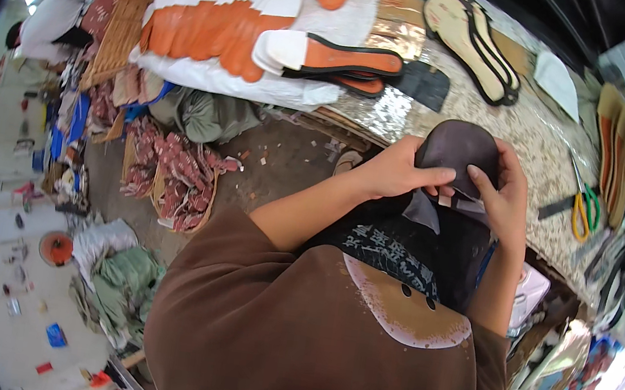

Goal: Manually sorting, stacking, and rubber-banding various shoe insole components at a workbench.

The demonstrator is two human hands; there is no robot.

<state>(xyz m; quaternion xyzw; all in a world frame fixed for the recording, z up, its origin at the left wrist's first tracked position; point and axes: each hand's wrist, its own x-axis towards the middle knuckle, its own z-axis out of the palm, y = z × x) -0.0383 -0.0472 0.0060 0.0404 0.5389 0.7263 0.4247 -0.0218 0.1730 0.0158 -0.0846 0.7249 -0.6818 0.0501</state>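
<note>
Both hands grip a dark purplish-brown, rounded piece (459, 145) that looks like leather, possibly a shoe part, above my lap at the table's near edge. My left hand (404, 169) is closed on its left side, thumb lying across the front. On the right side, my right hand (508, 195) is closed round the edge with its thumb pressed on the face. The fingers behind are mostly hidden. A small pale bit shows at the piece's lower edge, and a dark pointed flap (422, 212) hangs just below.
Orange-and-white insoles (207, 35) lie in rows at the back left. Cream insoles with black edging (471, 42) rest ahead on the patterned tabletop (518, 131). Scissors with orange and green handles (585, 211) lie right, near brown insoles (614, 152). A basket of patterned cloth (183, 186) stands left.
</note>
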